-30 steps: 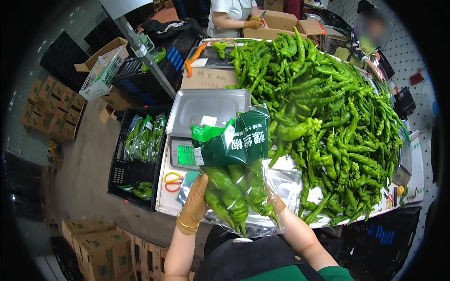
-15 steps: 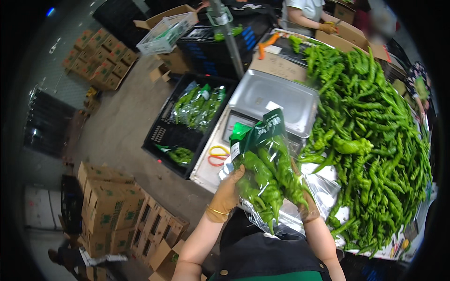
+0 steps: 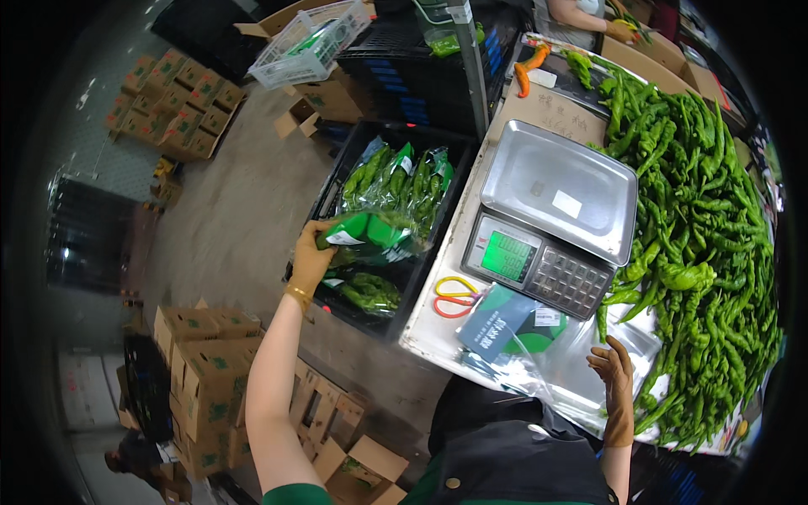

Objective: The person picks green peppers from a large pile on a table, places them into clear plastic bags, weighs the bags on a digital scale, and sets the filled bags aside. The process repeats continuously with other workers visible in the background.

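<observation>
My left hand [image 3: 308,259], in a tan glove, grips one end of a clear and green bag of green peppers [image 3: 374,234]. That bag is over the black crate [image 3: 389,313], where several similar bags [image 3: 396,178] lie. My gloved right hand [image 3: 616,379] is at the table's near side, fingers apart and bent, with nothing in it. Beside it lie flat plastic packing bags [image 3: 515,330], green and clear. A digital scale [image 3: 560,189] with a bare steel pan and a lit green display stands beyond them. Scissors [image 3: 455,296] with yellow and red handles rest at the table's left edge.
A big heap of loose green peppers [image 3: 699,252] covers the table's right side. A metal post [image 3: 470,63] rises at its far left. An orange pepper [image 3: 529,69] lies at the far end, near another person's gloved hand [image 3: 621,32]. Stacked cartons [image 3: 210,379] stand at left.
The filled bag has gone from over the table to over the crate in my left hand. My right hand has let go of it. The scale and flat bags are now uncovered.
</observation>
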Available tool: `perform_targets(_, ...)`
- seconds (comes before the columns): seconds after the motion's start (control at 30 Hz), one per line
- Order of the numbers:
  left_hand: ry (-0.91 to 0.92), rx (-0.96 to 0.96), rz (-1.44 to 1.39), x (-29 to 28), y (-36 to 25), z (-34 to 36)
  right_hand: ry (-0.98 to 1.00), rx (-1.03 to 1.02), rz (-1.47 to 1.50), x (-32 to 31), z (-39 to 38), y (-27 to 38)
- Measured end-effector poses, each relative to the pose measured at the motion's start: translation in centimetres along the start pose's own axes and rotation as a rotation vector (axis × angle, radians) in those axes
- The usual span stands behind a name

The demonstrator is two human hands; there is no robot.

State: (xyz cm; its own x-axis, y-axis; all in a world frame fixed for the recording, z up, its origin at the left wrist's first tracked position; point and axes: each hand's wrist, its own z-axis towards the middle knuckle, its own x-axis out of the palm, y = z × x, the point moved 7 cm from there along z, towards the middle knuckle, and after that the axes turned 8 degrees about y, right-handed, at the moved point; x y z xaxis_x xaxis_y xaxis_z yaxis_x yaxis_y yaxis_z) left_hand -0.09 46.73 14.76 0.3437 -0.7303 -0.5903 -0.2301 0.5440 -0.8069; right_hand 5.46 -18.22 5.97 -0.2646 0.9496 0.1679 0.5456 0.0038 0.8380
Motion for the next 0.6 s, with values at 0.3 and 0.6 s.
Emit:
perform_targets(0.3,0.701,-0.275,0.667,11.4,26.3,-4.0,-0.170,0.055,-0.085,6.8,-4.1,-1.6)
perform_targets(0.6,0.896,-0.391,0.891,10.2,24.3,4.1,-0.103,0.092,-0.207,11.3,-2.6,-0.4)
